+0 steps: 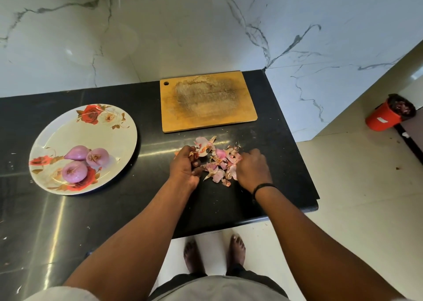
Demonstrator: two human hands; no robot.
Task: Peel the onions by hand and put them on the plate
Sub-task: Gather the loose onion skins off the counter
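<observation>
Three peeled onions point(83, 161) sit on the plate point(68, 126), off to the left on the counter point(91, 220). No unpeeled onion is in sight, so the peeling looks done. The step now seems to be tidying up. A pile of skins point(215, 161) lies between the two hands. The left hand point(185, 165) curls round some skins. The right hand point(250, 168) cups the pile's edge; I cannot tell if it grips any. Next, both hands need to scoop the skins together and lift them away. There is one board point(208, 101) and one red bin point(386, 115).
</observation>
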